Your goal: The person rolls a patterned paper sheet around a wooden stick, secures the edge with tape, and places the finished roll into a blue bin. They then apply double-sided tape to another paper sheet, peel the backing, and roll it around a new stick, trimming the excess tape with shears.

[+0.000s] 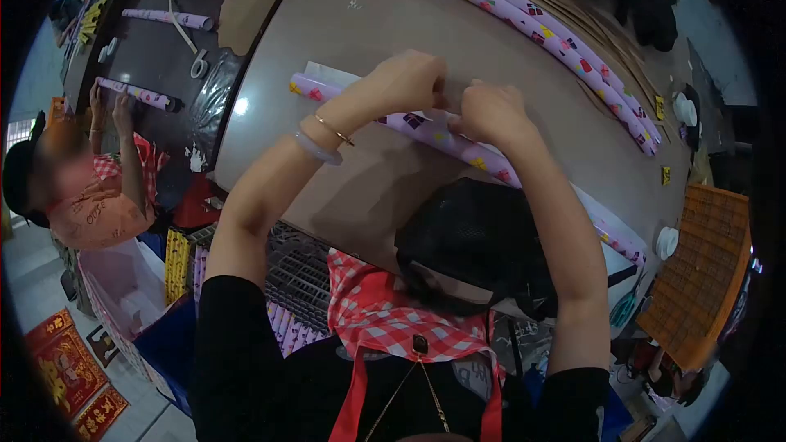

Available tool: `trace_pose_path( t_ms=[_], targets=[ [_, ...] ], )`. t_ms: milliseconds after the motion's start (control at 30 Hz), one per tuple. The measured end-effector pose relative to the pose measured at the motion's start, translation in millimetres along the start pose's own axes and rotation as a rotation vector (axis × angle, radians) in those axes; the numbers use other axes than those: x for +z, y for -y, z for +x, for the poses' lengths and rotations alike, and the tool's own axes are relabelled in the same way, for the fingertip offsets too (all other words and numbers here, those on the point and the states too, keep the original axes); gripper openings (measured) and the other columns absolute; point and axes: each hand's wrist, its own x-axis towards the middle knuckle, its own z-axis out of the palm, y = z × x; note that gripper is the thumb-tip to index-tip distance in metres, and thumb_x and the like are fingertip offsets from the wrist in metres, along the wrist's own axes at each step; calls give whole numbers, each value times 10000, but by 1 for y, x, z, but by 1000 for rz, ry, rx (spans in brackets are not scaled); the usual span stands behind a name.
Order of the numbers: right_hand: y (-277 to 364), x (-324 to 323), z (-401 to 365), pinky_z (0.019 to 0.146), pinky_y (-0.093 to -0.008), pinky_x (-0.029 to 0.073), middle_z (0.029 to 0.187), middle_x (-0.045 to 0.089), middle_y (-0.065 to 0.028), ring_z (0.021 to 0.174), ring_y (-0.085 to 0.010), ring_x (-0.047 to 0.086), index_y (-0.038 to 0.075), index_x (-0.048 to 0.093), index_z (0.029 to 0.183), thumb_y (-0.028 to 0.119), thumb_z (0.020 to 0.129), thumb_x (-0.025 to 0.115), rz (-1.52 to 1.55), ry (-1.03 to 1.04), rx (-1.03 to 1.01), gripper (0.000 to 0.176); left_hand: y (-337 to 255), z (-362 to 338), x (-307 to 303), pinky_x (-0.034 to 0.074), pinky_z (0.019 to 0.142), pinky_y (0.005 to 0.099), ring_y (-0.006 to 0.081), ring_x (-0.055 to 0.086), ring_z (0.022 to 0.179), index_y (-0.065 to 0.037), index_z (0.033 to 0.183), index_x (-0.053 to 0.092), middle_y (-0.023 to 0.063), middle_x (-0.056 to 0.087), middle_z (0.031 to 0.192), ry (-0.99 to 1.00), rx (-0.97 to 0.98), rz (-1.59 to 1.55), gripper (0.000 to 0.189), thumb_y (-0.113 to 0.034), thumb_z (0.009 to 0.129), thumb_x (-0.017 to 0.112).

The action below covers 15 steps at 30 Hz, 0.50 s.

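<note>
Together, both arms reach forward over the table (352, 24), elbows slightly bent. The left hand (407, 82), with bracelets at the wrist, and the right hand (491, 113) sit side by side, fingers curled down and gripping a purple patterned paper roll (483, 162) lying slantwise on the tabletop. A second long roll (524, 12) lies well beyond it.

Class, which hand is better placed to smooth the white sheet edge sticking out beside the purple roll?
Probably the left hand: it rests on the purple roll closest to the white sheet edge, while the right hand sits further along.
</note>
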Motion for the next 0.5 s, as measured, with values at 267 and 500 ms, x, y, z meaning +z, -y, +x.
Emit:
trace_pose_path(
  t_ms=[267,500],
  targets=[
    [-3,1,0,806,-400,435,1030,588,-121,938,-284,583,52,672,890,426,772,588,34,-13,-3,400,0,11,12,488,617,349,294,622,656,4,754,624,152,633,705,131,-56,-14,200,-157,654,686],
    [-16,-8,-3,724,-388,477,754,632,-149,748,-324,610,18,671,717,430,807,520,122,5,-73,448,-4,18,9,483,590,346,275,616,623,17,739,610,143,629,682,202,-111,13,212,-159,652,691]
  ],
)
